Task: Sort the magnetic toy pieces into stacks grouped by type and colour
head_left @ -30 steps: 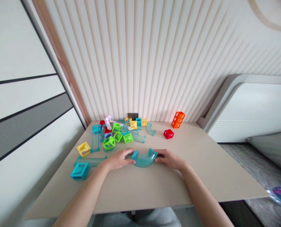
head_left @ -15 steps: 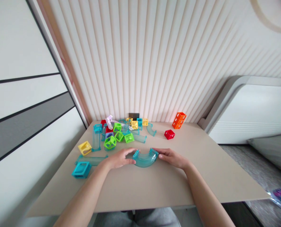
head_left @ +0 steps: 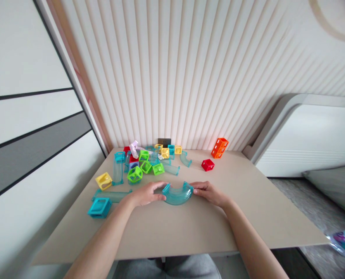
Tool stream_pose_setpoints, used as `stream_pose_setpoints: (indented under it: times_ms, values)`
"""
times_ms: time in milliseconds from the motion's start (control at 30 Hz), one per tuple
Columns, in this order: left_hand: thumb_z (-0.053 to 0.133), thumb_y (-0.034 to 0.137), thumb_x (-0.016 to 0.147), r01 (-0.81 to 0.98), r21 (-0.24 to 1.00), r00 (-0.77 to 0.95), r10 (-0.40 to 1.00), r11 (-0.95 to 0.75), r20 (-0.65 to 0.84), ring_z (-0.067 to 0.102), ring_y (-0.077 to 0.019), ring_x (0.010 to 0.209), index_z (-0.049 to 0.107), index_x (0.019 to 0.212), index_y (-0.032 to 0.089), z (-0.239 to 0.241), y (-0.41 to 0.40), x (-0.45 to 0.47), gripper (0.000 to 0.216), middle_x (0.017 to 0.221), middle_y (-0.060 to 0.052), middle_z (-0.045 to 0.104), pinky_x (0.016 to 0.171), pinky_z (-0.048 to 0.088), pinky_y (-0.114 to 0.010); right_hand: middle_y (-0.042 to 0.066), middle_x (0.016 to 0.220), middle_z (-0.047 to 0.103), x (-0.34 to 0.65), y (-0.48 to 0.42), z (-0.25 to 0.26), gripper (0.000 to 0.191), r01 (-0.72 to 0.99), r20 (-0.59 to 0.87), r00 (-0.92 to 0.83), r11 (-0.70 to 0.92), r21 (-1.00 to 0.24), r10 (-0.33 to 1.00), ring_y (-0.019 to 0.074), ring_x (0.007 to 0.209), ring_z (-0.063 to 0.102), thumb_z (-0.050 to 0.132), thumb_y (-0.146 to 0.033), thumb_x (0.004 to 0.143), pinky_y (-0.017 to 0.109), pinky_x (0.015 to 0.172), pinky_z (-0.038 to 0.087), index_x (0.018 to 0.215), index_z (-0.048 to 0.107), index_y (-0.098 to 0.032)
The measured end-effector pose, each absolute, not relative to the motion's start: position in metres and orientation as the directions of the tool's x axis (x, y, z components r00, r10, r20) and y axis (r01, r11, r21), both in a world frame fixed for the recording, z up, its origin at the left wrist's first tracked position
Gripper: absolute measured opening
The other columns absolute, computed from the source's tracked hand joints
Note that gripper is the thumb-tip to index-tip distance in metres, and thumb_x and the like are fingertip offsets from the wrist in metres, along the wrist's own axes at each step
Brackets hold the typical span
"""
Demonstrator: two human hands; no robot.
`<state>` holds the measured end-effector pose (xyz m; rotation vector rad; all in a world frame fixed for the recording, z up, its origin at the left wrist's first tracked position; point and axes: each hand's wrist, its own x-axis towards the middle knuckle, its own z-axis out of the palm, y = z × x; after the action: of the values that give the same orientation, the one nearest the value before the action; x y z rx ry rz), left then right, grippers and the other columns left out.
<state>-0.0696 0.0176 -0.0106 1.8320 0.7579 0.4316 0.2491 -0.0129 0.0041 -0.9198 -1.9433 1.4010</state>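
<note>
Cyan block (head_left: 99,207) sits left of the left fingers, probably parked aside. Remotely, I have left hand (head_left: 145,194) grasping one end of curved teal track (head_left: 177,197), right hand (head_left: 210,193) the other, likely steadying it between fingertips. Orange stack (head_left: 219,148) stands beyond right fingers.

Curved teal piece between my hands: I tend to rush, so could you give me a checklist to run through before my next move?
1. Left hand at the left end of the curved teal piece: ok.
2. Right hand at its right end: ok.
3. Firm grip on both ends: cannot tell; the pictures do not show how hard the fingers press.
4. Bend towards you, ends pointing away: ok.
5. Red cube apart from the right hand: ok, it sits farther back on the table.
6. Left wrist off the straight teal track: cannot tell; they meet in the view, but contact is unclear.
</note>
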Motion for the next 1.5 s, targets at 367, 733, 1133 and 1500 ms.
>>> stream_pose_setpoints:
  times_ms: [367, 733, 1133, 1500]
  values:
    - [0.069, 0.05, 0.084, 0.325, 0.911, 0.728, 0.682, -0.254, -0.07, 0.05, -0.0266, 0.134, 0.052, 0.14, 0.026, -0.009, 0.016, -0.07, 0.063, 0.146, -0.006, 0.053, 0.114, 0.036, -0.039, 0.006, 0.141, 0.059, 0.258, -0.011, -0.009, 0.058, 0.232, -0.041, -0.595, 0.122, -0.965, 0.803, 0.0292, 0.129, 0.054, 0.068, -0.051, 0.086, 0.047, 0.113, 0.038, 0.137, 0.057, -0.026]
    - [0.073, 0.05, 0.081, 0.278, 0.942, 0.725, 0.685, -0.19, -0.076, 0.048, -0.0283, 0.136, 0.049, 0.142, 0.025, -0.014, 0.017, -0.07, 0.07, 0.148, -0.009, 0.05, 0.115, 0.035, -0.042, 0.004, 0.143, 0.056, 0.255, -0.013, -0.005, 0.052, 0.224, -0.001, -0.631, 0.181, -0.958, 0.775, 0.0267, 0.13, 0.053, 0.06, -0.047, 0.093, 0.045, 0.114, 0.036, 0.141, 0.052, -0.027]
    - [0.07, 0.053, 0.081, 0.419, 0.865, 0.678, 0.729, -0.277, -0.095, 0.048, -0.0272, 0.135, 0.054, 0.138, 0.028, -0.001, 0.013, -0.076, 0.065, 0.145, -0.005, 0.055, 0.115, 0.034, -0.04, 0.006, 0.138, 0.06, 0.248, -0.015, 0.002, 0.054, 0.3, 0.039, -0.642, 0.297, -0.906, 0.766, 0.0266, 0.124, 0.056, 0.062, -0.047, 0.092, 0.042, 0.111, 0.04, 0.14, 0.054, -0.025]
    - [0.07, 0.055, 0.08, 0.42, 0.871, 0.659, 0.745, -0.256, -0.099, 0.051, -0.029, 0.133, 0.055, 0.138, 0.027, -0.004, 0.013, -0.075, 0.066, 0.145, -0.006, 0.055, 0.113, 0.037, -0.041, 0.004, 0.118, 0.07, 0.244, -0.017, 0.006, 0.044, 0.315, 0.049, -0.641, 0.321, -0.893, 0.766, 0.0246, 0.108, 0.062, 0.057, -0.048, 0.094, 0.037, 0.099, 0.048, 0.129, 0.064, -0.022]
